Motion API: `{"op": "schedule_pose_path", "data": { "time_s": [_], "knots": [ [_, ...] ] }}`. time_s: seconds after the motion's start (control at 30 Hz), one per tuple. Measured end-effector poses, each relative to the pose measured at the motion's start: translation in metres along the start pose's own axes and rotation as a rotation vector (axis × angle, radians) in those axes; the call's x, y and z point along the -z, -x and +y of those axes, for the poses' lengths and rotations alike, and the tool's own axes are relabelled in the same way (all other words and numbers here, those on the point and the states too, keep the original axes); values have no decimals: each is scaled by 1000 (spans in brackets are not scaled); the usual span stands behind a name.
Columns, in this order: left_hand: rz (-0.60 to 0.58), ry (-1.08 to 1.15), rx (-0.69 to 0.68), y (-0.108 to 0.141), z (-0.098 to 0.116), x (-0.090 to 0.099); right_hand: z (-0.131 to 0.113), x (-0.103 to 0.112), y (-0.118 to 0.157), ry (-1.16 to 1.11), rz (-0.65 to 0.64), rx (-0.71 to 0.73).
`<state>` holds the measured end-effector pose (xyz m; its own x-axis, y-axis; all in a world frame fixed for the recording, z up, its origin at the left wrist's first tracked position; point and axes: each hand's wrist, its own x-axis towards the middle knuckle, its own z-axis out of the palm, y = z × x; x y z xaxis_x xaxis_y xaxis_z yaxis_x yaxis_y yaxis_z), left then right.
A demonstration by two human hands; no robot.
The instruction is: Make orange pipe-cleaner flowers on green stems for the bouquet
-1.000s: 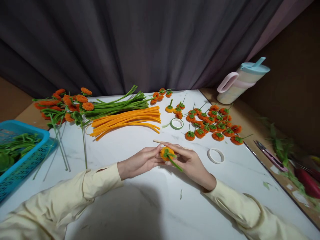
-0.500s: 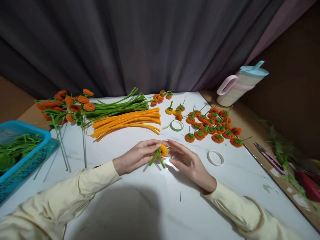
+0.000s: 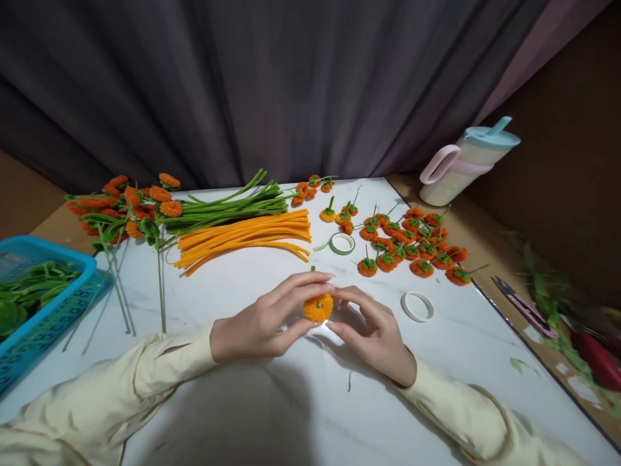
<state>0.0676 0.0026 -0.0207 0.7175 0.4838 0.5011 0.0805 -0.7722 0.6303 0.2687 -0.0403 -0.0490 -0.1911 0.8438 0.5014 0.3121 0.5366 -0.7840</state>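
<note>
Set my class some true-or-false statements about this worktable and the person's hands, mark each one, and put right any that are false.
1. The left hand holds a yellow-orange, pumpkin-shaped piece. True.
2. The right hand grips the white ring. False: the ring lies on the table, to the right of that hand.
3. The orange strips lie nearer to the person than the green strips. True.
4. The blue basket holds a pile of orange flower heads. False: green leafy pieces show in it.
5. The cup has a light blue lid. True.
</note>
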Motion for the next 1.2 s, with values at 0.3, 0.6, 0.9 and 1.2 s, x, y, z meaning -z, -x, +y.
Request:
{"op": "schedule_pose_path", "data": {
  "time_s": [0.3, 0.6, 0.9, 1.2],
  "knots": [
    [-108, -74, 9, 3, -3, -4, -4, -3, 1, 2, -17, 50],
    [-179, -258, 69, 4, -10, 0, -3, -1, 2, 24, -53, -23],
    [-190, -329, -34, 4, -10, -1, -1, 1, 2, -100, -155, -125],
    [-16, -194, 67, 3, -12, -5, 3, 0, 5, -236, -90, -234]
  ]
}}
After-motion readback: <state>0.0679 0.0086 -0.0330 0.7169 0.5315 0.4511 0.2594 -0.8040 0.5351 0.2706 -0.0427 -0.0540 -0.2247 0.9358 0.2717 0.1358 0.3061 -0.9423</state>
